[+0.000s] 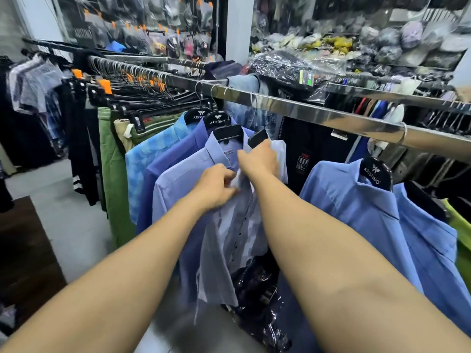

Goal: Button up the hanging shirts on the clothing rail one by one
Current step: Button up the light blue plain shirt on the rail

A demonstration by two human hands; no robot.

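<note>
A pale lilac-blue shirt [178,182] with small dark buttons hangs on a black hanger from the chrome clothing rail [318,110]. My left hand [216,187] pinches the shirt's front edge just below the collar. My right hand [260,159] grips the opposite front edge and collar at the neck, right beside the left. Below my hands the placket hangs open. Behind it hang a darker blue shirt [168,161] and a mottled light blue shirt [150,154]. A separate mid-blue shirt [356,207] hangs to the right.
Green trousers [112,174] and dark garments crowd the rail's left side. Plastic-wrapped clothes [285,64] lie on top of the rail, with more bagged stock on shelves behind. A dark wooden counter [23,250] stands at lower left. Wrapped dark items [257,289] sit below the shirt.
</note>
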